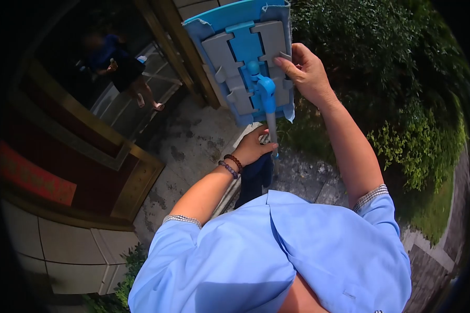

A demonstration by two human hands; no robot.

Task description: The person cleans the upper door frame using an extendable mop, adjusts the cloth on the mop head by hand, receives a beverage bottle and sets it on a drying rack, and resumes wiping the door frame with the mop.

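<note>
Blue mop head point(238, 43), pinch by the edge between thumb and fingers of right hand point(314, 81), and steady pole point(271, 124) with curled left hand point(249, 148) fingers (no death grip lol).

The blue and grey mop point(242, 48) is head-up, its back showing.

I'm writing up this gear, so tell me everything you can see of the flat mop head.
The flat mop head is held up, slightly tilted, its back facing the camera: grey, plastic-looking panels flank a bright blue spine, with bluish cloth at its edges. A blue joint links it to the pole. The right hand grips one side.
</note>
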